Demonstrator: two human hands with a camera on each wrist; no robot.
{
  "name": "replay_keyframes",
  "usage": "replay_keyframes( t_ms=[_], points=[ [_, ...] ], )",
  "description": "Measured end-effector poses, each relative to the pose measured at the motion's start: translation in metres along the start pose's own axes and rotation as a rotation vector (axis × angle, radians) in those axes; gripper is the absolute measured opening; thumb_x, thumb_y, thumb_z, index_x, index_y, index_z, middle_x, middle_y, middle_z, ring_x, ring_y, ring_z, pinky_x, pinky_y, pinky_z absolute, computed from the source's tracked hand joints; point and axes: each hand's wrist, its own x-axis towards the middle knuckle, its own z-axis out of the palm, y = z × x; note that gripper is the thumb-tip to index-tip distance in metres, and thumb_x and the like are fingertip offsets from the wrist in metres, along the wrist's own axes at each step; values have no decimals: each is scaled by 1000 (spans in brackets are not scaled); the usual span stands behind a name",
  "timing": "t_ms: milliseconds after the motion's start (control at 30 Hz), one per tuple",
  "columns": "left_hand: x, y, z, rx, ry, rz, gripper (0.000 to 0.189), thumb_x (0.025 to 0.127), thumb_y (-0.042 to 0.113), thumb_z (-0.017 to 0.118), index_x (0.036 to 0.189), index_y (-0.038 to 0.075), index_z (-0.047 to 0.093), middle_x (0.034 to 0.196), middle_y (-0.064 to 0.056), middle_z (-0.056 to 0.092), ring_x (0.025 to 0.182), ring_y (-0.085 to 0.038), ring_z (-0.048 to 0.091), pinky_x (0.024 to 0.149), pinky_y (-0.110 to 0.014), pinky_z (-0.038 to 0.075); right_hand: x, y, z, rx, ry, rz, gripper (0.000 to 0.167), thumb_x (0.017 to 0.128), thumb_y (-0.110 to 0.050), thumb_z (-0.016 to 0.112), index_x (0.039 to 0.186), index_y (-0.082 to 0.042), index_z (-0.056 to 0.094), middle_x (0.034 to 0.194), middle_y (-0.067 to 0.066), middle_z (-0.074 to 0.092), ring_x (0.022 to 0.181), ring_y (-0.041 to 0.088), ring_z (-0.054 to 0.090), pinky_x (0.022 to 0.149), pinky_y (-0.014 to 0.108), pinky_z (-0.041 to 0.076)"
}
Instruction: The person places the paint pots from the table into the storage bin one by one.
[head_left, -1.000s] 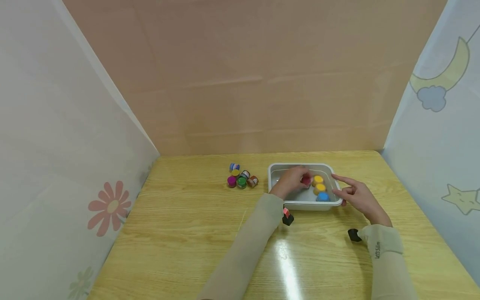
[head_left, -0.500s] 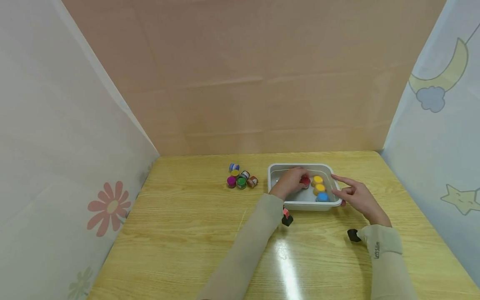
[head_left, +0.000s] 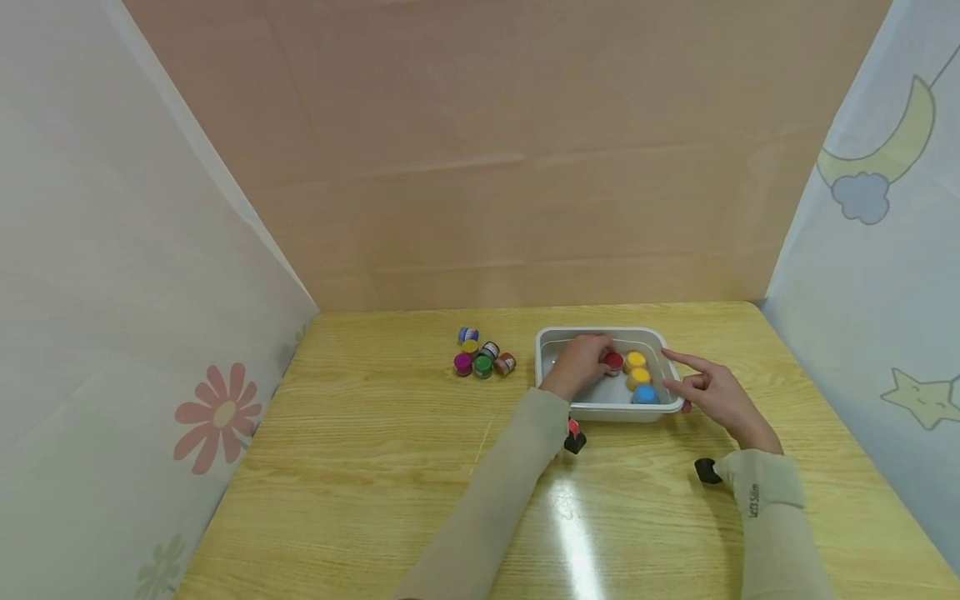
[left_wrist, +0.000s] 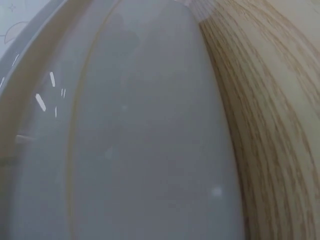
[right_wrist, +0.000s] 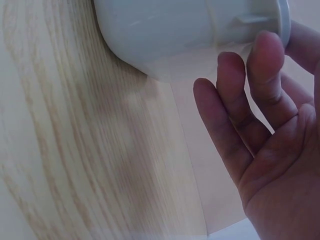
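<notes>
Though sideways, "Let's Slim" (head_left: 754,500) near right hand (head_left: 722,402)

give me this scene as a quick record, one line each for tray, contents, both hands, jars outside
tray: white tray, on the wood-grain table
contents seen: red-lidded jar, two yellow-lidded jars, blue-lidded jar
left hand: inside the tray, fingers at the red-lidded jar; grip unclear
right hand: holds the tray's right rim
jars outside: six, clustered left of the tray: blue jar, yellow jar, dark jar, purple jar, green jar, brown jar
</notes>
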Motion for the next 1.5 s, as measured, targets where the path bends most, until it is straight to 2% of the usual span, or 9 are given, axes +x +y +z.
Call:
replay_keyframes(
  t_ms=[133, 267, 500, 933, 1133, 1267, 1367, 1500],
  points=[
    [-1, 0, 0, -8, 3, -14, 22, 95, 19, 78, 116, 21, 74, 105, 7, 71, 88, -6, 57, 75, -16, 45, 0, 1, 2, 9, -1, -1, 67, 103, -32, 66, 159, -7, 38, 63, 11, 66, 63, 35, 66, 61, 35, 46],
    [-1, 1, 1, 18, -1, -25, 23, 96, 20, 76, 118, 23, 73, 108, 8, 72, 89, -5, 58, 76, -16, 45, 0, 0, 2, 9, 2, 3, 67, 103, -30, 66, 160, -7, 38, 60, 9, 63, 62, 34, 66, 59, 34, 43],
    [2, 2, 2, 44, -11, -26, 24, 97, 20, 74, 120, 26, 72, 106, 10, 70, 89, -5, 56, 77, -16, 45, 0, -3, 0, 3, 11, 2, 67, 103, -28, 67, 159, -6, 38, 58, 9, 61, 60, 33, 65, 58, 35, 45],
    [2, 1, 0, 52, -22, -3, 27, 97, 19, 74, 123, 25, 71, 103, 11, 69, 86, -5, 56, 73, -17, 45, 0, -1, 0, 4, 9, -19, 66, 103, -26, 66, 159, -5, 37, 57, 8, 61, 60, 33, 65, 58, 36, 47],
    [1, 2, -7, 80, -18, 21, 29, 99, 20, 71, 127, 26, 70, 105, 13, 70, 90, -2, 60, 79, -17, 49, 1, -1, 0, 6, 8, -9, 67, 103, -26, 66, 160, -6, 37, 57, 10, 60, 61, 33, 65, 58, 36, 48],
    [-7, 4, -18, 32, -3, 70, 33, 101, 21, 70, 133, 25, 68, 105, 14, 70, 88, 0, 60, 76, -15, 47, 1, -1, 0, 6, 9, -3, 67, 103, -27, 66, 160, -6, 37, 58, 9, 61, 61, 33, 65, 56, 36, 47],
    [-18, 3, -30, -52, 20, 109, 33, 102, 21, 68, 135, 23, 67, 107, 12, 70, 88, 1, 61, 73, -12, 47, 1, -2, -1, 0, 13, 1, 67, 103, -28, 66, 160, -6, 38, 58, 7, 62, 61, 32, 65, 56, 35, 45],
    [-35, -3, -45, -87, 119, 148, 29, 103, 22, 65, 132, 21, 69, 110, 10, 70, 95, 0, 64, 78, -11, 49, 0, -2, -1, -5, 11, 2, 68, 103, -30, 66, 159, -6, 38, 59, 7, 62, 61, 32, 65, 56, 33, 44]
  ],
)
